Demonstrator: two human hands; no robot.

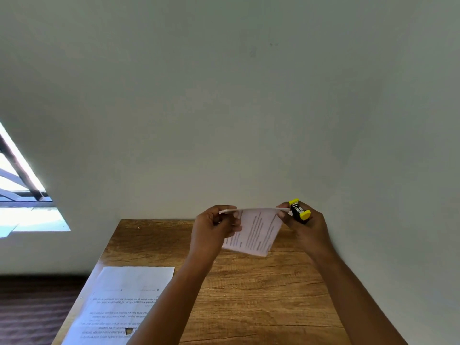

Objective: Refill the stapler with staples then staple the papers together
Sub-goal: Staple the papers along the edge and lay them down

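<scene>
Wooden desk (249,295), pale wall behind. We hold the papers (254,230) aloft: left hand (214,230) pinches their far-left edge taut, right hand (306,227) grips the stapler (300,211) at the right corner, seemingly to bind them.

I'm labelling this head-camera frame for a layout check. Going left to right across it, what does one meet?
Window → printed sheet lying on the table → left hand → held papers → stapler, gripped by the right hand.
</scene>
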